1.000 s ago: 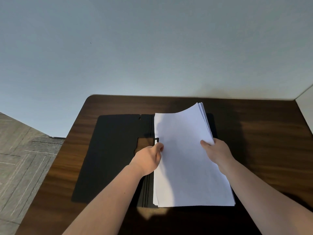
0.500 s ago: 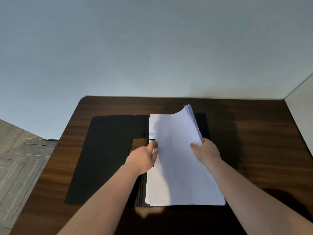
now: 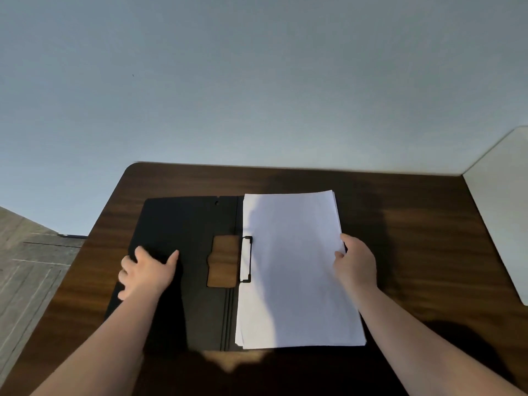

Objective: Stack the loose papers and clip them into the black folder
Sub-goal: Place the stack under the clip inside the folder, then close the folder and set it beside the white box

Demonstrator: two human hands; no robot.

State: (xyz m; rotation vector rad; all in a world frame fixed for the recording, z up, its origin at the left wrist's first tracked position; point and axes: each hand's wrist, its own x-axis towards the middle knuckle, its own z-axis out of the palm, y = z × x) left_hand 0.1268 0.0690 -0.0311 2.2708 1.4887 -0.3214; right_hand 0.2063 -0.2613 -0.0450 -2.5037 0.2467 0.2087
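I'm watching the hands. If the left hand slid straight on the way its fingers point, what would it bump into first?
Nothing, probably. The left hand lies on the black folder, fingers pointing away. Ahead is only bare folder cover, then the wooden table, then the table's far edge.

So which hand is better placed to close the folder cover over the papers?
Probably the left hand: it rests on the open cover's outer edge. The right hand steadies the paper stack under the clip.

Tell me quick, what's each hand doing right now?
Left hand: open, fingers spread, resting on the black folder's left cover.
Right hand: closed on the right edge of the paper stack, thumb on top.
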